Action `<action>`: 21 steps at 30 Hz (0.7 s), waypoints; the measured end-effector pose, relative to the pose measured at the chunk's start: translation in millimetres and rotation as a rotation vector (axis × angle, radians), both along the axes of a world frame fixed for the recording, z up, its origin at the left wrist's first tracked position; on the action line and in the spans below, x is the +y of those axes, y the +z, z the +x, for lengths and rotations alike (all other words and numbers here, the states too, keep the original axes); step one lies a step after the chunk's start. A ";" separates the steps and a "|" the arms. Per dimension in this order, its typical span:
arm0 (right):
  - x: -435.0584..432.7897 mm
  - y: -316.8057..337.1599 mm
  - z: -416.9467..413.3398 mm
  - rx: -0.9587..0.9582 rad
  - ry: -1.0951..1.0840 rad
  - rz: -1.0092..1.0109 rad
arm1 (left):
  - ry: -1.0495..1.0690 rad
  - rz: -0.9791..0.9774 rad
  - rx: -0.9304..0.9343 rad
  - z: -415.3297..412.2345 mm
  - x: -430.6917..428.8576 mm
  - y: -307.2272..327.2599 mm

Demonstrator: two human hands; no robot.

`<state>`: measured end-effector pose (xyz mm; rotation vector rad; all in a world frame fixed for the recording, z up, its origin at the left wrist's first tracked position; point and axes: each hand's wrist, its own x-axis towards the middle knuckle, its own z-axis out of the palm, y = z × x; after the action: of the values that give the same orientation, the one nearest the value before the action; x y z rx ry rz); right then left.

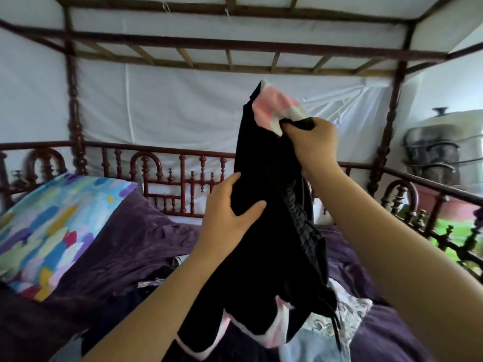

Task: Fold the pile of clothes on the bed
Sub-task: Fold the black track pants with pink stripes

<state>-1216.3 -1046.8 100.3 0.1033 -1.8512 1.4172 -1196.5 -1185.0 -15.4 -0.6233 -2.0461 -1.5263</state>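
Observation:
A black garment with pink and white trim [271, 231] hangs in the air in front of me, above the bed. My right hand [311, 145] grips its top end beside a pink and white cuff. Lower down, my left hand [230, 207] holds the black cloth at its left edge, thumb across the front. The garment's lower ends with pink and white cuffs dangle over the pile of clothes [326, 333], which shows light blue, white lace and dark pieces on the purple bedspread [125, 252].
A colourful patterned pillow [49, 226] lies at the left on the purple bedspread. A dark red carved wooden bed frame [183, 176] with rails and posts surrounds the bed. White cloth hangs behind it. A large metal pot [444, 142] stands outside at the right.

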 end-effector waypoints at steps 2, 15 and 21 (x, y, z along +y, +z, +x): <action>3.5 5.4 -4.8 0.008 -0.018 -0.027 | 0.119 0.045 0.113 -1.7 -0.6 3.6; 5.2 -23.9 -10.7 -0.034 -0.061 0.016 | -0.226 0.273 -0.351 -14.6 9.6 15.8; 29.2 -74.7 -19.5 -0.225 -0.041 -0.018 | -0.057 0.179 -0.166 -25.3 -6.8 11.1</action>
<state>-1235.8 -1017.6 25.6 -0.1072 -2.0087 1.4661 -1221.8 -1191.9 -4.3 -0.5044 -1.9950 -1.8252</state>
